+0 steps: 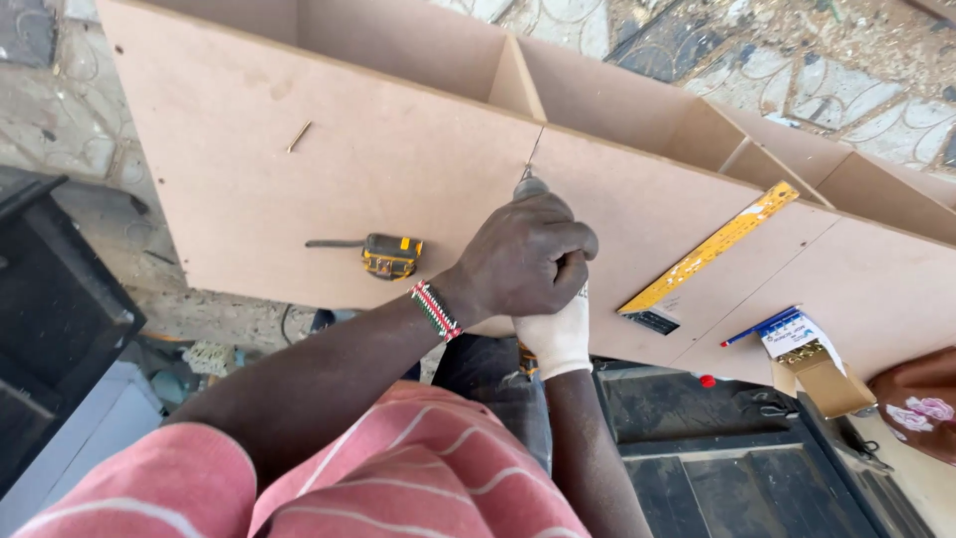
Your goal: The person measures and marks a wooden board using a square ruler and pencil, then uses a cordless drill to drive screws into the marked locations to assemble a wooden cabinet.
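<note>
My left hand (528, 257), bare with a beaded band at the wrist, is closed over the back of a power drill (530, 186). Only the drill's grey chuck and thin bit show above the knuckles. The bit points at a pencil line on the top panel of a brown fibreboard cabinet (329, 189), close to an inner divider. My right hand (558, 337), in a white glove, grips the drill from underneath, just below the left hand. The drill's body is mostly hidden by both hands.
On the panel lie a yellow-and-black tape measure (390, 256), a loose screw (299, 135), a yellow ruler (712, 254), a blue pen (759, 326) and a small open cardboard box of screws (812, 364). A black case (50, 299) stands at left. Open cabinet compartments (617, 95) lie beyond.
</note>
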